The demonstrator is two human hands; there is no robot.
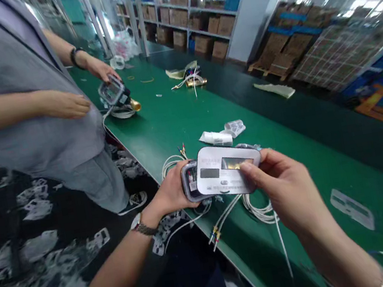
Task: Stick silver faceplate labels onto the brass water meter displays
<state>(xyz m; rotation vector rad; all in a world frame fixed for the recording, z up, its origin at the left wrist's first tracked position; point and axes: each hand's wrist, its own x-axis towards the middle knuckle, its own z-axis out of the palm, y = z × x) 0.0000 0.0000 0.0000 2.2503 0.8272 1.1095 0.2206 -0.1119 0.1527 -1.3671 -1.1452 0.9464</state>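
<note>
Currently, in the head view, the left hand (175, 189) has its fingers wrapped around the side of a dark meter housing (191, 183) with a clear rim, held over the near edge of the green counter (169, 122). The right hand (282, 180) pinches the right end of a white faceplate (213, 186) between thumb and fingers; the plate has two rectangular windows and overlaps the front of the housing, though whether the two touch cannot be told. Coiled white cable (259, 211) lies on the counter below the plate, and cable ends with metal tips (214, 237) stick out at the counter's edge. Just beyond the plate are crumpled clear wrappers (217, 138); to the right lies a translucent cut-out sheet (352, 208). Farther along sits another device with a brass fitting (196, 82). At the left a co-worker in grey (17, 89) rests one hand (100, 68) on a clear-rimmed meter (113, 93). Pale scraps (50, 265) litter the floor, and shelves (189, 19) of cartons stand behind.
</note>
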